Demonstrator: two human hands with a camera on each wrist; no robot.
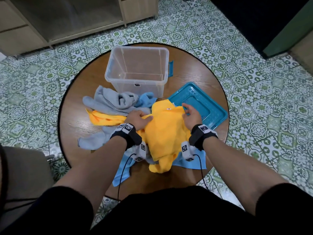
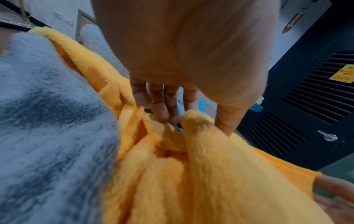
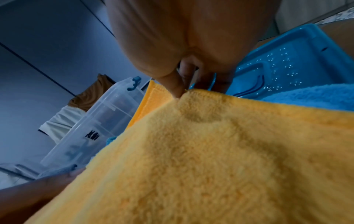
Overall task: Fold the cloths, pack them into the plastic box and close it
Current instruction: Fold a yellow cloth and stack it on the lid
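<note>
Both hands pinch the fluffy yellow cloth (image 1: 166, 133): the left hand (image 1: 138, 118) bunches one side, the right hand (image 1: 190, 114) holds its far edge.

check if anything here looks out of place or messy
Nothing damaged or spilled. The grey cloth and light blue cloth lie crumpled on the round table, unfolded. The teal lid lies off the empty plastic box. Both hands grip the yellow cloth.

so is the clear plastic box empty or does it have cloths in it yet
Empty: the clear plastic box shows only its bare floor, and its teal lid lies off, beside it.
</note>
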